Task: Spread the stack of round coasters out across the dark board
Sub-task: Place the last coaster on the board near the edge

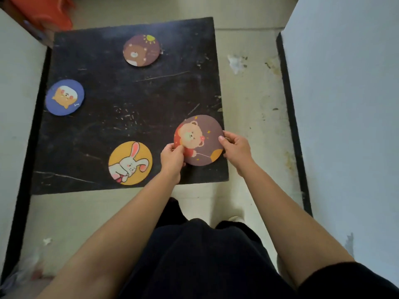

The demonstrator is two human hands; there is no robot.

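A dark scratched board [129, 117] lies on the floor. Three round coasters lie flat on it, well apart: a brown bear one [141, 50] at the far middle, a blue one [64, 97] at the left edge, and a yellow rabbit one [130, 162] near the front. At the board's right front corner, both hands hold a mauve bear coaster [199, 140]. My left hand [172, 157] pinches its left edge, and my right hand [234, 145] grips its right edge. I cannot tell whether more coasters sit beneath it.
White walls with dark skirting [289, 117] close in on the left and right. Pale, stained floor [252, 87] lies right of the board. An orange object [45, 11] sits at the far left corner. My dark-clothed legs [205, 255] are just below the board.
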